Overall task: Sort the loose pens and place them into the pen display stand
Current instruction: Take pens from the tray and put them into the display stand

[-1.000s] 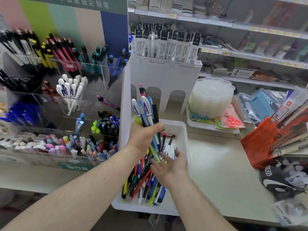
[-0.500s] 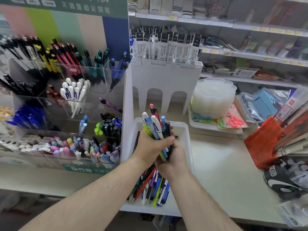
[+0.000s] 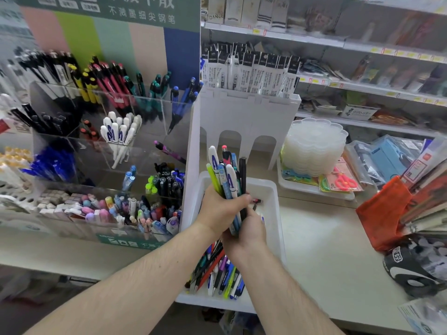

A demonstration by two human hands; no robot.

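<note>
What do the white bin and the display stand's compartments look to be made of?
White bin: likely moulded plastic, opaque with a smooth, faintly glossy rim. Display stand: apparently clear acrylic, since the pens show through its walls and the edges catch light.

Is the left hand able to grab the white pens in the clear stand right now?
Probably not yet. The left hand already grips a pen bundle over the white bin. The way to the white pens looks open, but the hand is full.

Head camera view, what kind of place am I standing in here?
Most likely a stationery shop: a clear acrylic pen display stand sorted by colour, metal shelves with yellow price tags, and a row of white packaged refills.
</note>
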